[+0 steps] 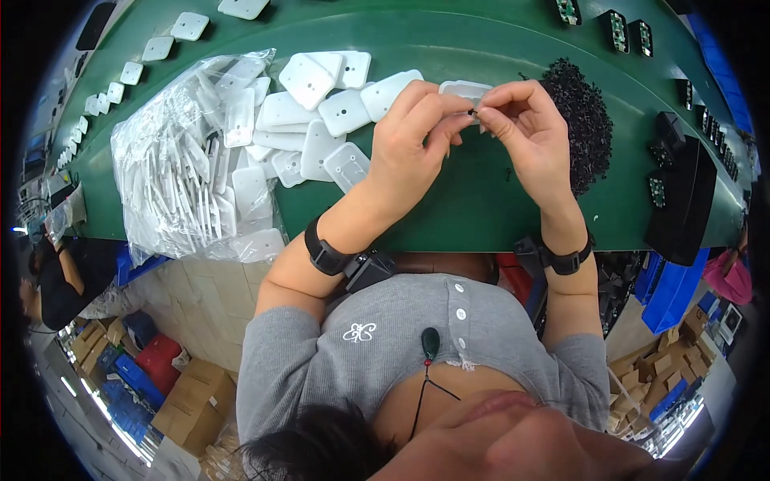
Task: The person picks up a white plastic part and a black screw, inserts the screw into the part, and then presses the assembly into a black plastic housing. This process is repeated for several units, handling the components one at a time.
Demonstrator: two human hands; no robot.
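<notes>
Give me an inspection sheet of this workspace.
Surface: green tabletop.
Job's things: small dark part, too tiny to identify; white plastic plates, loose and overlapping; heap of small black parts.
Clutter: clear plastic bag holding more plates; circuit boards in black housings, right side.
Hands: left hand and right hand, fingers meeting at the dark part; exact grip unclear.
Cables: nothing seen.
Surroundings: cardboard box; blue bin; co-worker, left.

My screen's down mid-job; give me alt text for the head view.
A person's left hand and right hand meet at the fingertips around a tiny dark part, over a green table. To their left lie loose white plates and a clear bag of more; to their right, a heap of small black pieces.
</notes>
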